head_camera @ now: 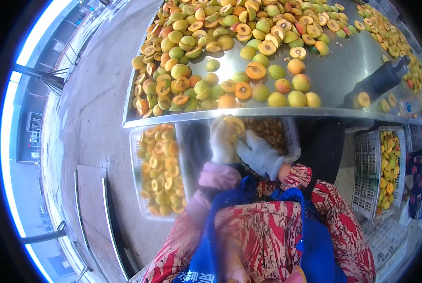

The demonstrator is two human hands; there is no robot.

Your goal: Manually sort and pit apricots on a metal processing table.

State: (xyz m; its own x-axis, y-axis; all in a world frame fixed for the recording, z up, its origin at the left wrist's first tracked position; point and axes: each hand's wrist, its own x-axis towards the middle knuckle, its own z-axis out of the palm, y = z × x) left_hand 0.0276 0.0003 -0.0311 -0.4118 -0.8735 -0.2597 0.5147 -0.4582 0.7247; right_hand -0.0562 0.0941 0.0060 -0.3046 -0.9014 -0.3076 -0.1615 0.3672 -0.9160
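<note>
My left hand (221, 141), in a white knit glove, holds a yellow stone fruit half (235, 124) just below the front edge of a metal table (211, 114). Close against that fruit are the fingers of my right hand (260, 155), in a pale bluish glove. Blur hides whether the right fingers grip anything. Beneath both hands stands a plastic crate (293, 138) with brown fruit pits (267, 132) in it. To the left, a white crate (136, 198) is full of fruit halves (161, 169).
Piled on the table are many halved stone fruits (197, 42), with more at the far right. A dark cylindrical object (382, 79) lies on the metal. At right, a slatted crate (366, 177) holds fruit, near another person's patterned clothing (421, 184). A flat cart (90, 208) stands left.
</note>
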